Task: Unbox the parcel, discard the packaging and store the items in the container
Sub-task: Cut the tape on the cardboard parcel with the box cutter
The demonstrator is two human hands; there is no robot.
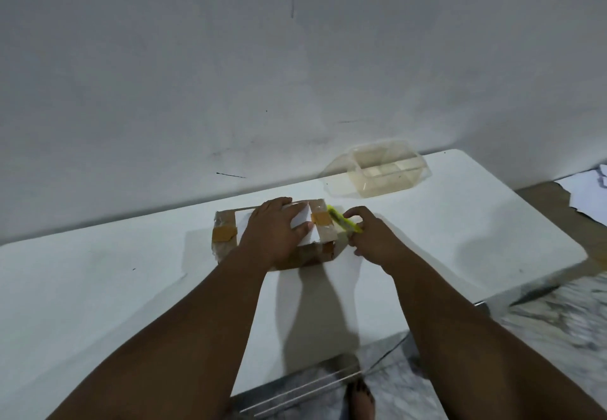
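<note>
Parcel [276,239] sits on the tabletop [98,288] near the far edge, about midway along it; cardboard, wrapped in clear film, white label on top, brown tape patches at its left and right ends. Left hand [274,234] lies flat on the parcel top, fingers spread, pressing down rather than gripping. Right hand [369,237] is closed around a yellow cutter [345,221], just beside the parcel's right end; the cutter's front end points at the right tape patch [320,218] and appears to touch or nearly touch it. Blade itself too small to make out. Container [386,170], clear plastic with its lid hinged open toward the wall, stands near the far right corner, well apart from the parcel; looks empty, though reflections make that uncertain. Step in hand, by my reading: opening the parcel, at the tape-cutting stage; nothing unpacked yet, nothing discarded. Next move calls for a shallow cut through the right tape and along the seam, with the left hand holding the parcel steady and its fingers kept out of the blade's line. Left tape patch [224,233] looks uncut and likely needs the same.
</note>
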